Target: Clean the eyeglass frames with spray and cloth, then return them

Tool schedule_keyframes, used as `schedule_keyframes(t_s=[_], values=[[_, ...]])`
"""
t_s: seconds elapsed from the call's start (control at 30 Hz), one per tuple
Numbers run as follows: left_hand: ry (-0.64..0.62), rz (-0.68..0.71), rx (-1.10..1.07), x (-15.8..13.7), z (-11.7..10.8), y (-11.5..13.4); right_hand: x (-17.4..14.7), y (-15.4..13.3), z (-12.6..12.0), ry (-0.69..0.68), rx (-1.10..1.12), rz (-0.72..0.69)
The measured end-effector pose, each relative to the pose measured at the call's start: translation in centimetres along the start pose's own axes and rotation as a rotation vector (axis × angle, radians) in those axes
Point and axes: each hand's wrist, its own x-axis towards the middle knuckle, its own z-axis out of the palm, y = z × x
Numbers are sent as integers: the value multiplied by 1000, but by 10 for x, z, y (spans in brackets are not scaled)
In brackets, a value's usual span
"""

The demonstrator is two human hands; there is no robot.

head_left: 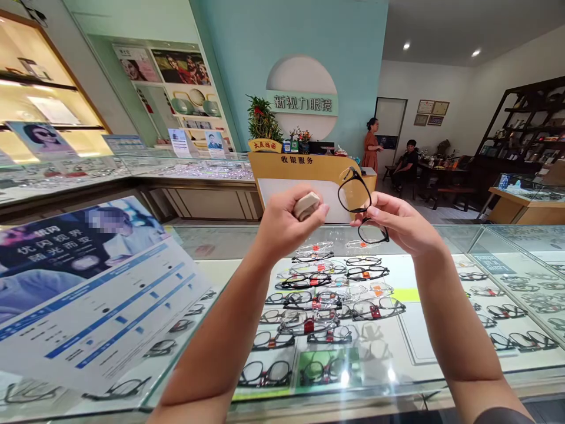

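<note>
My left hand (285,221) is closed around a small off-white wad (306,205), which looks like a folded cloth; most of it is hidden in the fist. To its right, my right hand (399,224) pinches a pair of black-framed eyeglasses (371,202) near the bridge. The glasses are held up on edge, one lens above the other, apart from the left hand. Both hands are raised over a glass display case (379,365). Inside the case, below the hands, lie rows of eyeglass frames (311,300), several with red or orange tags.
A printed display card (95,294) leans over the counter at the left. Beyond the case stands a yellow-fronted cashier desk (304,162) with plants. Two people, one standing (371,144) and one seated (406,165), are at the back right. More display cases (529,191) line both sides.
</note>
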Motion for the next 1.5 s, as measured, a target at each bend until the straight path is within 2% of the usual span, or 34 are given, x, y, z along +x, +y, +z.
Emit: schedule_keyframes(t_s=[0.13,0.37,0.5,0.67,0.83,1.0,1.1,1.2,1.43,1.5], values=[[-41,134,76,-2,-2,5,-7,-8,-4,-82,-56,16],[-71,445,174,-2,-8,-3,-21,-24,-4,-166,-198,49],[-76,491,228,-4,-4,-5,-25,-28,-1,-200,-272,37],[-52,535,295,-5,-1,-6,-29,-32,2,-171,-383,-20],[5,668,394,-4,0,-8,-33,-38,8,-121,-522,-58],[80,738,421,-3,2,-14,-37,-41,15,-5,-676,-138],[123,738,432,-3,1,-19,-38,-42,18,61,-733,-204],[145,672,448,-3,0,-21,-39,-42,20,127,-780,-258],[288,561,327,-3,-5,-17,-37,-34,17,294,-848,-452],[333,491,282,-4,-6,-14,-34,-30,16,366,-872,-493]])
